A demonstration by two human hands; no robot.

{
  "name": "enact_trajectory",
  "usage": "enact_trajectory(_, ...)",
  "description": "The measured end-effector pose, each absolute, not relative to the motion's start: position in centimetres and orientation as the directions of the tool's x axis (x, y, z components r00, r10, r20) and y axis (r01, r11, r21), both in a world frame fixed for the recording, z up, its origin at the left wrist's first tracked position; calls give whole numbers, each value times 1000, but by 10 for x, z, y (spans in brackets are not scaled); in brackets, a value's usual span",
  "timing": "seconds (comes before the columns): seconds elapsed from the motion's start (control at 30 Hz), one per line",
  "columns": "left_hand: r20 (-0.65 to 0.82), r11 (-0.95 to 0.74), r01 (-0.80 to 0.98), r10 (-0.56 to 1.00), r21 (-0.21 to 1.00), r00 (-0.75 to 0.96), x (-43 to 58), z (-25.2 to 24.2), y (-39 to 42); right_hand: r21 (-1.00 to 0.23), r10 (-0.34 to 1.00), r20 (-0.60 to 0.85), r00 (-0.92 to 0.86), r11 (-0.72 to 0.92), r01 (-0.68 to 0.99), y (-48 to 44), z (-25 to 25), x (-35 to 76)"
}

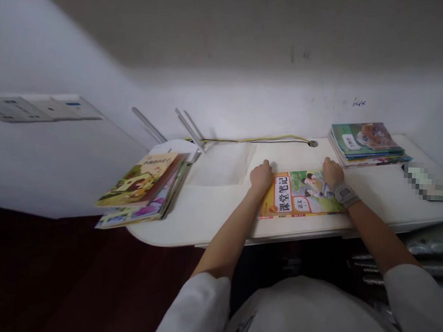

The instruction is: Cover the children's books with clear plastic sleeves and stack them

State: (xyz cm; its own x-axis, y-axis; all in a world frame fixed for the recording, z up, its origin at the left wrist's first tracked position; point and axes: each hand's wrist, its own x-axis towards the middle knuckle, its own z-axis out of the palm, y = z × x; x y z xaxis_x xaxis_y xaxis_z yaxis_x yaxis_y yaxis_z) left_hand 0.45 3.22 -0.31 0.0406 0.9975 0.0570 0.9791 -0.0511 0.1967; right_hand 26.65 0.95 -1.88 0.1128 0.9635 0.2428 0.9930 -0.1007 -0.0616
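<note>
A yellow and green workbook (303, 193) with children on its cover lies flat near the desk's front edge. Along its far edge, between my hands, shows a faint strip of clear plastic cover (298, 166). My left hand (261, 176) is closed at the workbook's far left corner, fingers curled on the plastic. At the far right corner my right hand (333, 172) is closed in the same way, with a grey band on the wrist. Left of the workbook, a translucent plastic sheet (221, 166) lies on the desk.
On the left, a stack of picture books (143, 182) overhangs the white desk's (204, 216) edge, beside a white router (178, 147) with antennas. Another stack of books (367, 143) and a phone (426, 181) are at right. Cables (259, 139) run along the wall.
</note>
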Motion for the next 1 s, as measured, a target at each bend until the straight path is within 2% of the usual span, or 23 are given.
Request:
enact_trajectory(0.2,43,-59,977,998,206,51,1,20,21,-91,955,273,112,-91,992,12,-22,268)
enact_trajectory(0.37,10,-232,968,973,95,232,41,37,-11,-122,956,270,117,-87,989,12,-23,269)
enact_trajectory(0.47,-14,-271,956,961,112,275,67,23,-30,-146,954,272,123,-86,986,12,-24,269)
enact_trajectory(0.67,97,-208,966,976,151,195,70,-16,-48,-237,958,263,116,-52,970,13,-19,280)
enact_trajectory(0.73,106,-205,966,976,155,191,68,-19,-48,-230,951,290,113,-45,972,9,-12,278)
enact_trajectory(0.8,94,-201,968,977,149,189,69,-18,-47,-174,923,381,51,18,985,1,-5,265)
enact_trajectory(0.87,81,-203,970,978,134,194,70,-17,-45,-100,887,447,-118,181,978,-11,-2,241)
enact_trajectory(0.93,74,-220,968,974,118,213,69,-17,-42,-94,881,362,-305,360,928,-21,-5,215)
enact_trajectory(1.0,69,-246,962,969,116,239,64,-19,-40,-125,887,244,-393,431,894,-28,-14,194)
